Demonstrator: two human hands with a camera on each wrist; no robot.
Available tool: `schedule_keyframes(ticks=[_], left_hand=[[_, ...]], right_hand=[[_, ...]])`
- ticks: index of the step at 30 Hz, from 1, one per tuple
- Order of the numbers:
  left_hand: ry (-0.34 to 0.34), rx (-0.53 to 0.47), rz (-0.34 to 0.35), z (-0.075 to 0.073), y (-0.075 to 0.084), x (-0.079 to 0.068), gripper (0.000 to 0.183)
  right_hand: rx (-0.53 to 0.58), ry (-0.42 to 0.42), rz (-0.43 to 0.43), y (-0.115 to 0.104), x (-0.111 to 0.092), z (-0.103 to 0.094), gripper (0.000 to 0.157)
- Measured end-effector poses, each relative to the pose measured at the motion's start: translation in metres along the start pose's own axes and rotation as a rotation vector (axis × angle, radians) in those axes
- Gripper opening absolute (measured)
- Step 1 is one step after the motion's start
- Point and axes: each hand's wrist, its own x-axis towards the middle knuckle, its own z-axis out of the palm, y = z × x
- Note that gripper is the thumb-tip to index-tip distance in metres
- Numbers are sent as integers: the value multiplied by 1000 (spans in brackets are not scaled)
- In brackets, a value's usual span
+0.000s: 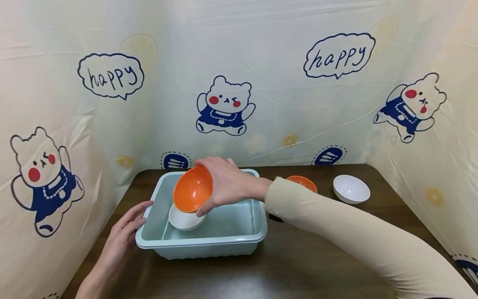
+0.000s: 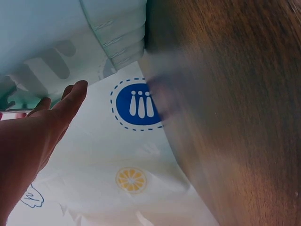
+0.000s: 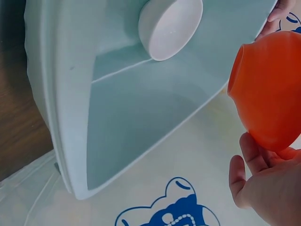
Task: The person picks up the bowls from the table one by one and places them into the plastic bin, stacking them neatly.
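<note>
An orange bowl (image 1: 193, 189) is gripped by my right hand (image 1: 228, 182), tilted above the left part of a pale blue-green basin (image 1: 201, 241). In the right wrist view the fingers (image 3: 254, 157) curve against the outside of the orange bowl (image 3: 270, 92). Below it, a white bowl (image 1: 186, 220) sits inside the basin toward the left. My left hand (image 1: 125, 230) touches the basin's left rim, its fairly straight fingers (image 2: 70, 103) lying along the outer wall in the left wrist view.
On the dark wooden table (image 1: 298, 257), right of the basin, stand a second orange bowl (image 1: 303, 181), partly behind my right sleeve (image 1: 336, 224), and another white bowl (image 1: 351, 189). A small black thing (image 1: 275, 218) shows beside the sleeve. A printed curtain (image 1: 269, 104) encloses the back and sides.
</note>
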Motion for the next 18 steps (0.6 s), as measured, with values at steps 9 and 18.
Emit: schedule_keyframes(ticks=[9,18], left_hand=[[3,-19,17,0,0,1,47],[3,-13,9,1,-2,-1,46]], right_hand=[[-24,-13,17,0,11,6,102],[-18,-27,41,1,22,16,103]])
